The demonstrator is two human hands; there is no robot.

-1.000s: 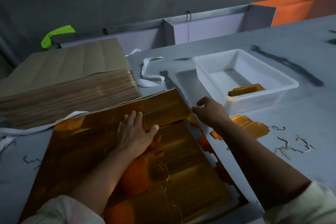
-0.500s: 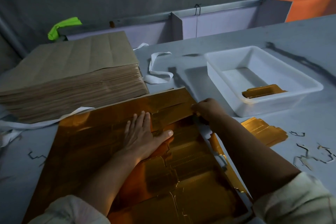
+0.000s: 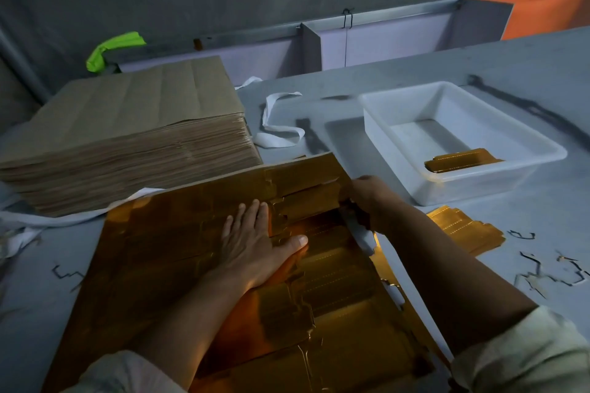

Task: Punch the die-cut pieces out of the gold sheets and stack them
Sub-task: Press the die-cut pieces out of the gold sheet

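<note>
The gold sheet (image 3: 166, 249) lies flat on the surface (image 3: 526, 73), just left of the white tray (image 3: 479, 188). The left hand (image 3: 255, 242) presses on it, fingers flat. The right hand (image 3: 367, 198) is curled and grips the sheet's edge nearest the tray (strips there partly lifted). Punched pieces (image 3: 463, 230) lie stacked in front of the tray — more (image 3: 459, 160) inside it.

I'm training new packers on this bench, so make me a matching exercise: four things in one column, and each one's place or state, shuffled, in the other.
1 left hand
2 right hand
3 tub
4 brown stack

A holds gold pieces
B lies flat on the gold sheet
C grips the sheet's right edge
D sits beyond the sheet, at left

Pairs: 1-B, 2-C, 3-A, 4-D
</note>
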